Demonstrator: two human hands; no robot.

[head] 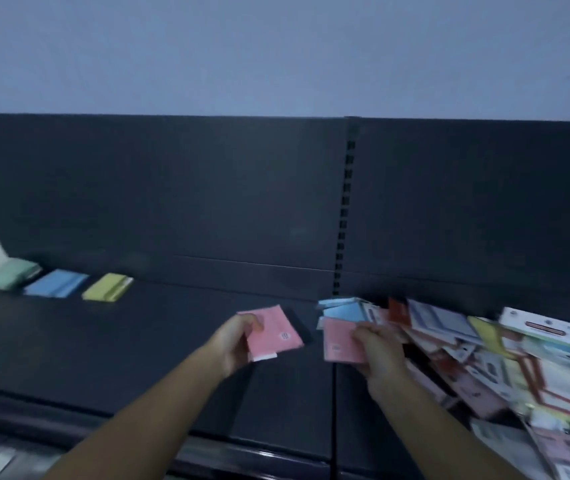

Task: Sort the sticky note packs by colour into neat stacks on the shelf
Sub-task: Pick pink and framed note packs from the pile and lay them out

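Above the middle of the dark shelf [138, 348], the left hand [236, 342] grips a pink pack [274, 332], fingers curled round its left edge. Just to the right, the right hand [377, 351] pinches a second pink pack [340, 344] at the left edge of a blurred, jumbled pile [484, 358] of mixed packs. Well apart, at the shelf's far left, a green stack [11, 274], a blue stack [56, 283] and a yellow stack [106, 286] lie side by side near the back panel [172, 188].

Three stacks [56, 284] sit in a row at the shelf's [155, 341] back left; a heap [484, 358] covers its right.
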